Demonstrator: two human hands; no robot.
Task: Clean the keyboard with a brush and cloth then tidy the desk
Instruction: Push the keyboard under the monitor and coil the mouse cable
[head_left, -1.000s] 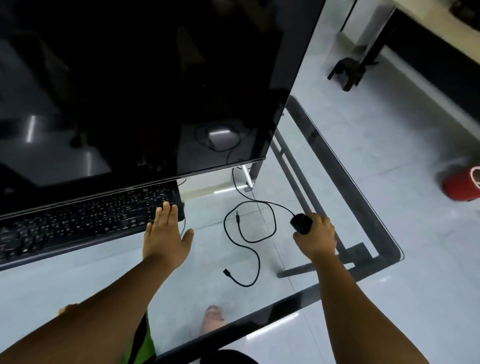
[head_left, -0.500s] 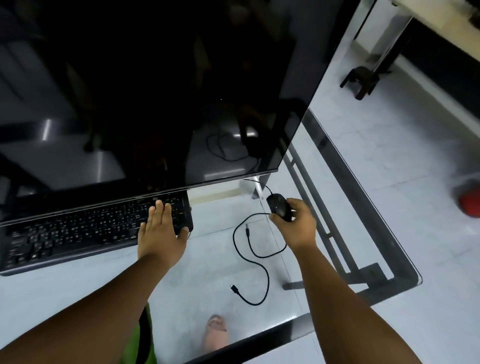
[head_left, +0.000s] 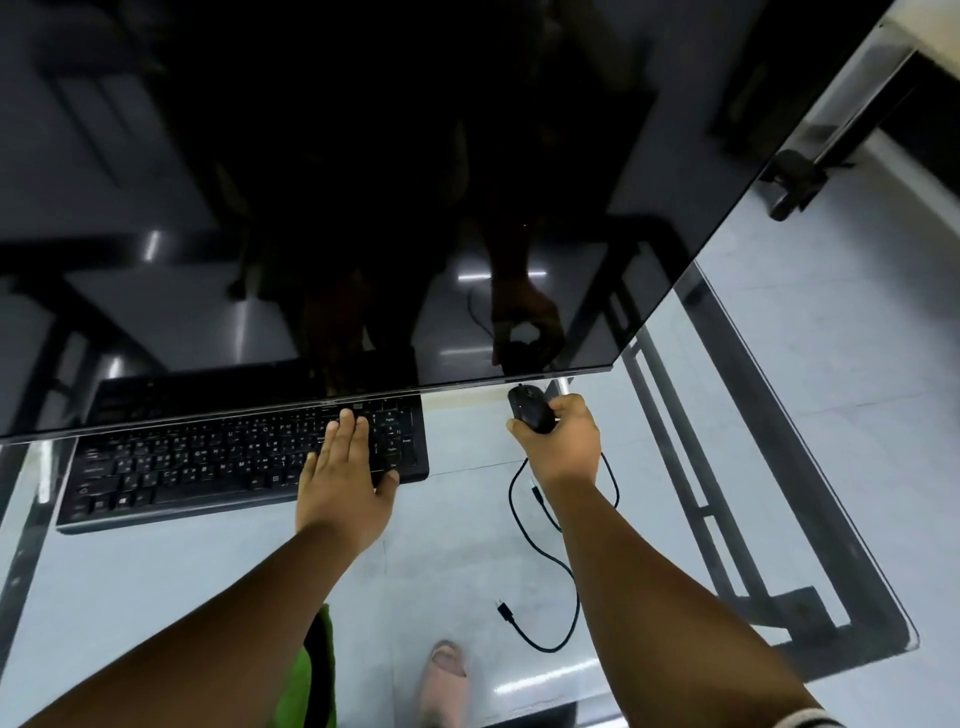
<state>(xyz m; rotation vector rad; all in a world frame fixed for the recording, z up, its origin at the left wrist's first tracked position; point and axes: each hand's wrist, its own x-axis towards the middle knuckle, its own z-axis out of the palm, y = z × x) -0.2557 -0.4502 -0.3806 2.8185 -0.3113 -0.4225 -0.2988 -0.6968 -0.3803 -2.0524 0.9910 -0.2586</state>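
Note:
A black keyboard (head_left: 208, 460) lies on the glass desk (head_left: 156, 582) under the lower edge of a large dark monitor (head_left: 363, 182). My left hand (head_left: 345, 483) rests flat on the keyboard's right end, fingers together, thumb at its front edge. My right hand (head_left: 563, 441) grips a black mouse (head_left: 530, 414) just below the monitor's right corner. The mouse's black cable (head_left: 566, 587) loops back over the glass to a loose plug (head_left: 506, 610). No brush or cloth is in view.
The desk's right edge and dark metal frame (head_left: 737, 545) run diagonally on the right. Pale tiled floor (head_left: 857, 364) lies beyond. A foot in a sandal (head_left: 447, 675) shows through the glass below. A dark furniture leg (head_left: 795, 182) stands at top right.
My right hand has carried the mouse forward and left, from the desk's right side to just under the monitor's corner, dragging the cable. My left hand stays on the keyboard.

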